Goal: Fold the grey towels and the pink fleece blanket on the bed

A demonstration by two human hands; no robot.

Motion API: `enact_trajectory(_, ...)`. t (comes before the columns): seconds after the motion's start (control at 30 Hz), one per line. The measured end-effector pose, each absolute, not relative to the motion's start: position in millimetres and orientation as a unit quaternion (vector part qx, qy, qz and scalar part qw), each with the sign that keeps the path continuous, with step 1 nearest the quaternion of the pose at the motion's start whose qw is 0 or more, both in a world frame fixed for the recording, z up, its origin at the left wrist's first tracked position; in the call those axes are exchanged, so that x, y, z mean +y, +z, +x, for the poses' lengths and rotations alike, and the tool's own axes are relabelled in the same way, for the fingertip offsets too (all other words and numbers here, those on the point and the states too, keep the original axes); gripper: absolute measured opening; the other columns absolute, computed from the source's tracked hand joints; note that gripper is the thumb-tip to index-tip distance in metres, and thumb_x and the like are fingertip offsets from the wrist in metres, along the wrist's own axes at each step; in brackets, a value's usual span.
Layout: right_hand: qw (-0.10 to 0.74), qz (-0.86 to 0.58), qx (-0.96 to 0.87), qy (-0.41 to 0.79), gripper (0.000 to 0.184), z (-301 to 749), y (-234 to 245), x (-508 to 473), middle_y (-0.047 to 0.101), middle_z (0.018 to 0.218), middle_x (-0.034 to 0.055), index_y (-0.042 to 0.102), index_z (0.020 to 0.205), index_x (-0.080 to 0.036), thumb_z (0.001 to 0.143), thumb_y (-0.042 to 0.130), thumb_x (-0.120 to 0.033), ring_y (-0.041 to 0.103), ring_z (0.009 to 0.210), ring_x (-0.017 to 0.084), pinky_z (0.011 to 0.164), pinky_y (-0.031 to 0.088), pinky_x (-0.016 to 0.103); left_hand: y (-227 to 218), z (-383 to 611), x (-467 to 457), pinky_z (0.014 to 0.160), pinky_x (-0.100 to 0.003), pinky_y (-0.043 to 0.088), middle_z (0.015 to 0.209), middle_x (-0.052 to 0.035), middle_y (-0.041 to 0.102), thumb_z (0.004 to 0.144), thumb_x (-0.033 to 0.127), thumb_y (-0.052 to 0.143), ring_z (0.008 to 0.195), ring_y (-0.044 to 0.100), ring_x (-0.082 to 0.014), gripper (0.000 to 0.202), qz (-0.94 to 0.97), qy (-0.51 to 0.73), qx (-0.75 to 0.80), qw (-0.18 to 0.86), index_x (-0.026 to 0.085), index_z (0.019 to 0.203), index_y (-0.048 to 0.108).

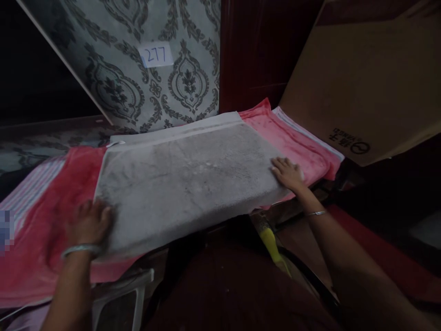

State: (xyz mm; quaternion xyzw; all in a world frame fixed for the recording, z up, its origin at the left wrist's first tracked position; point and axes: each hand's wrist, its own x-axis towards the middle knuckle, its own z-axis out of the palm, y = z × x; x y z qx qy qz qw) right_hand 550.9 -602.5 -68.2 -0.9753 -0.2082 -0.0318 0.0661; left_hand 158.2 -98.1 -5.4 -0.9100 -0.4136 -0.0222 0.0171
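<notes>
Nearest the camera are the person's two forearms, reaching out from a dark red lap. The left hand (90, 222), blurred, lies open and palm down at the near left corner of the grey towel (186, 179). The right hand (286, 173) lies flat with its fingers spread on the near right corner. Neither hand grips anything, and they sit well apart.

The widest thing is a pink towel (44, 230), spread left to right as an underlay. The grey towel lies on top of it in the middle of the scene. It is already opened out and nearly smooth, with its hem band along the far edge and its near edge just past the support. No fold shows, and I cannot tell whether it is doubled.

At far right a cardboard box (361, 78) leans over the pink towel's end. At far left a patterned panel (138, 55) stands tilted, carrying a paper label (156, 55) marked 277.

Below the near edge, a yellow object (270, 241) and a white plastic frame (138, 294) sit by the person's lap. A bangle (81, 250) circles the left wrist and a thin bracelet (315, 213) the right.
</notes>
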Motion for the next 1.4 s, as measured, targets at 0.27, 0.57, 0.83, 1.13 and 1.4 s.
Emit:
enact_trajectory(0.27, 0.068, -0.909, -0.41, 0.014, 0.059, 460.3, -56.0, -479.6, 0.018, 0.167, 0.007, 0.032, 0.16, -0.026, 0.105, 0.031, -0.047, 0.014, 0.154, 0.029, 0.121, 0.015, 0.058, -37.8, 251.2, -231.1, 0.123, -0.059, 0.017, 0.165, -0.0085, 0.03, 0.1, 0.04, 0.037, 0.153, 0.023, -0.0308, 0.058, -0.993, -0.011, -0.12, 0.006, 0.024, 0.156, 0.037)
enact_trajectory(0.57, 0.165, -0.805, -0.568, 0.046, 0.054, 381.7, -59.6, -459.9, 0.029, 0.163, 0.0023, 0.038, 0.157, -0.027, 0.106, 0.031, -0.042, 0.018, 0.153, 0.022, 0.124, 0.016, 0.051, -30.6, 216.0, -228.6, 0.12, -0.061, 0.025, 0.163, -0.0135, 0.03, 0.101, 0.041, 0.036, 0.151, 0.027, -0.0325, 0.059, -0.975, -0.015, -0.221, -0.004, 0.019, 0.156, 0.038)
enact_trajectory(0.83, 0.106, -0.848, -0.518, -0.022, 0.054, 392.0, -57.8, -416.7, 0.03, 0.163, 0.0041, 0.042, 0.155, -0.026, 0.102, 0.036, -0.027, 0.025, 0.151, 0.031, 0.119, 0.023, 0.06, -47.8, 261.4, -278.6, 0.121, -0.065, 0.022, 0.164, -0.0072, 0.03, 0.102, 0.04, 0.04, 0.152, 0.025, -0.0314, 0.058, -0.995, -0.043, -0.089, -0.008, 0.024, 0.157, 0.035)
enact_trajectory(1.13, 0.118, -0.82, -0.553, -0.091, 0.051, 391.0, -92.9, -458.5, 0.037, 0.16, -0.0003, 0.046, 0.152, -0.032, 0.104, 0.029, -0.037, 0.03, 0.148, 0.03, 0.115, 0.032, 0.056, -50.1, 201.6, -242.2, 0.122, -0.059, 0.025, 0.163, -0.0058, 0.034, 0.1, 0.048, 0.046, 0.151, 0.027, -0.0322, 0.059, -0.976, -0.052, -0.213, -0.001, 0.027, 0.155, 0.04)
enact_trajectory(1.4, 0.168, -0.836, -0.497, -0.158, 0.06, 431.6, -127.3, -528.1, 0.047, 0.154, 0.0049, 0.032, 0.159, -0.034, 0.102, 0.02, -0.047, 0.037, 0.144, 0.035, 0.11, 0.035, 0.063, -49.2, 90.9, -158.7, 0.12, -0.063, 0.024, 0.158, -0.0113, 0.042, 0.101, 0.035, 0.038, 0.149, 0.032, -0.0332, 0.052, -0.876, -0.092, -0.473, 0.036, 0.02, 0.15, 0.047)
